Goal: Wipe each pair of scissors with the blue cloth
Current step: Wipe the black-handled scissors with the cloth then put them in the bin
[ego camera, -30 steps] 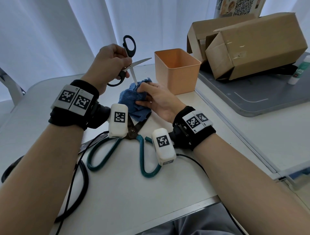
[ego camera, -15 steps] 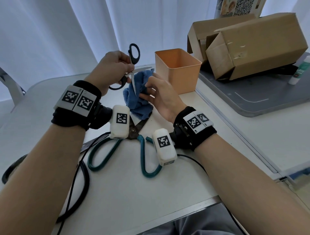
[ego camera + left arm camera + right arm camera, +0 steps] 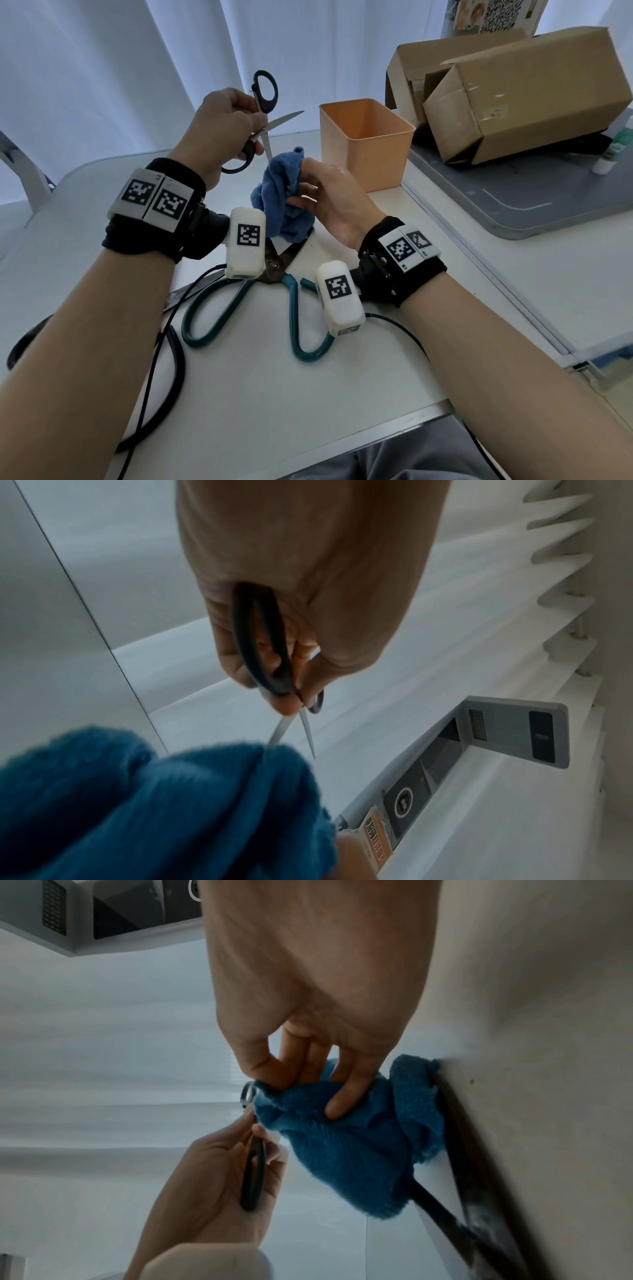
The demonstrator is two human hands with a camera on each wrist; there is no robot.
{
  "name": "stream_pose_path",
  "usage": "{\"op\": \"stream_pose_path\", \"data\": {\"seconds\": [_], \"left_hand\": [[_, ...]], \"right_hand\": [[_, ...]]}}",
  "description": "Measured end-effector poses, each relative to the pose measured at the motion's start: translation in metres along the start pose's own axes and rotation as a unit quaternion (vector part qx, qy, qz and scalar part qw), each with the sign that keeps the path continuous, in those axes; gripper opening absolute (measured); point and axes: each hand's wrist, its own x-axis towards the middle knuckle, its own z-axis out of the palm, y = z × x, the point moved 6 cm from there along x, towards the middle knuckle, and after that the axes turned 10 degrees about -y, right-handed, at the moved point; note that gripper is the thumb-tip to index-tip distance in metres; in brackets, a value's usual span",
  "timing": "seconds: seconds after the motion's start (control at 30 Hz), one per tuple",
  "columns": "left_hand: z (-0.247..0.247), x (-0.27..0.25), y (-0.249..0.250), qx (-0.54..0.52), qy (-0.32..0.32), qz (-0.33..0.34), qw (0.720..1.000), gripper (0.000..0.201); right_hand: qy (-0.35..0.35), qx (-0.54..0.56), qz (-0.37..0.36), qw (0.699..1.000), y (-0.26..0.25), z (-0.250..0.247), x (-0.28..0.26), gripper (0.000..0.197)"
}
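Both hands raised, fingers curled.
Left hand [image 3: 228, 126] grips; right hand [image 3: 329, 192] seemingly pinches, wrists apart.

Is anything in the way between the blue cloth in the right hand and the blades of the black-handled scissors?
Nothing visible. The left hand holds the black-handled scissors open, and its lower blade runs straight into the blue cloth bunched in the right hand. The teal-handled scissors lie below on the table, out of the way.
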Motion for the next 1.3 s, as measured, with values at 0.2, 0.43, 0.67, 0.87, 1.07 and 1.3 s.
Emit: {"op": "stream_pose_path", "data": {"seconds": [0.2,0.43,0.67,0.87,1.07,1.3], "left_hand": [[0.009,-0.002,-0.002,0.013,-0.053,-0.007,0.998,0.012],[0.025,-0.005,-0.001,0.035,-0.096,-0.006,0.995,0.011],[0.017,-0.003,-0.001,0.041,-0.069,-0.002,0.997,0.012],[0.003,-0.003,0.005,0.018,-0.029,0.004,0.999,0.014],[-0.004,-0.001,0.0,-0.004,-0.002,-0.018,1.0,0.014],[0.007,0.0,-0.008,0.015,-0.02,-0.043,0.999,0.013]], "right_hand": [[0.023,0.012,0.009,1.0,0.0,-0.004,-0.001,0.025],[-0.012,0.037,0.003,0.999,0.0,0.002,0.0,0.019],[-0.006,0.036,0.006,0.999,0.002,-0.001,0.002,0.013],[0.017,0.011,0.016,1.0,0.006,-0.003,0.006,0.005],[0.057,0.006,-0.01,0.998,0.004,-0.011,0.005,0.019],[-0.007,-0.026,-0.024,0.999,0.002,0.001,0.004,0.033]]}}
